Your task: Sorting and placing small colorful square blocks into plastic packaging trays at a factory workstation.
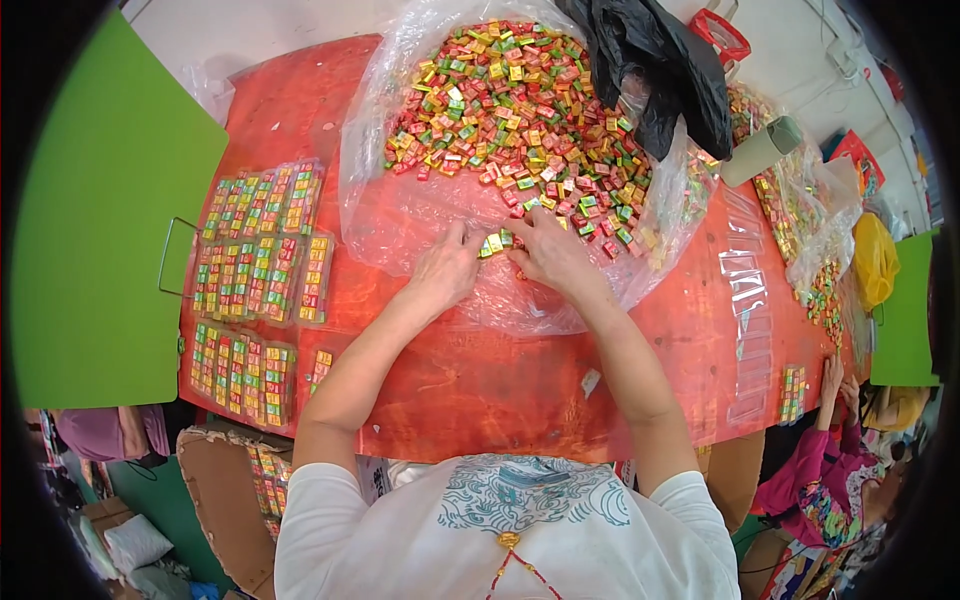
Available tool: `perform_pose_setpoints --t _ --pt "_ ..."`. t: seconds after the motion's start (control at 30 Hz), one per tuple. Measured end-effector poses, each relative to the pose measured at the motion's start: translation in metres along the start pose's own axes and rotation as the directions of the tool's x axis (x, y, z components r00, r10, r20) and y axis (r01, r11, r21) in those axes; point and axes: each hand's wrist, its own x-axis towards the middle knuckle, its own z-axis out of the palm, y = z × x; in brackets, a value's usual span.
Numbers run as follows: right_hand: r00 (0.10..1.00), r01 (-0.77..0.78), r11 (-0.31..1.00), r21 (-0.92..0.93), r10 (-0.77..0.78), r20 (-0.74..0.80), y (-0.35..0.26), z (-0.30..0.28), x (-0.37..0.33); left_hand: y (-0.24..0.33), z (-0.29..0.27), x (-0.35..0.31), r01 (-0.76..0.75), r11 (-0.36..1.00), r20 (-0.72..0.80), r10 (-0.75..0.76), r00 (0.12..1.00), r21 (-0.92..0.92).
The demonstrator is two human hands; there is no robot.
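Observation:
A short row of small yellow and green wrapped blocks point(497, 243) lies between my hands on clear plastic. My left hand point(448, 267) has its fingertips closed on the row's left end. At the other end, the fingers of my right hand point(553, 254) bend in and press on the blocks; part of the row is hidden beneath them. Just beyond my hands spreads a large heap of the same red, yellow, green and orange blocks point(520, 110), on a big clear plastic bag point(400, 225) opened out over the red table point(430, 400).
Clear trays point(245, 370) filled with rows of blocks stand at the left, by a green panel point(110, 210). An unfilled clear tray point(745, 300) lies right. A black bag point(665, 70), a bottle point(762, 152) and a co-worker's hands point(835, 385) are farther right.

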Motion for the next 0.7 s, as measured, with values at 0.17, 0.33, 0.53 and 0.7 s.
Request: perform_pose_setpoints --t 0.17,0.33,0.53,0.7 --pt "1.0 0.024 1.0 0.005 -0.024 -0.017 0.002 0.008 0.002 -0.007 -0.001 0.005 -0.019 1.0 0.028 0.019 0.999 -0.006" --pt "0.993 0.054 0.999 0.005 -0.053 -0.11 0.004 0.015 -0.002 0.006 -0.012 0.004 -0.019 0.998 0.026 0.021 0.999 -0.055" --pt "0.993 0.028 0.999 0.045 -0.023 -0.119 -0.002 0.019 -0.004 -0.004 -0.004 0.004 -0.03 0.999 0.04 0.031 0.999 -0.018" --pt "0.982 0.015 0.998 0.057 -0.004 -0.191 -0.012 0.014 -0.01 -0.005 -0.013 0.004 -0.094 0.996 0.048 0.095 0.994 -0.008"
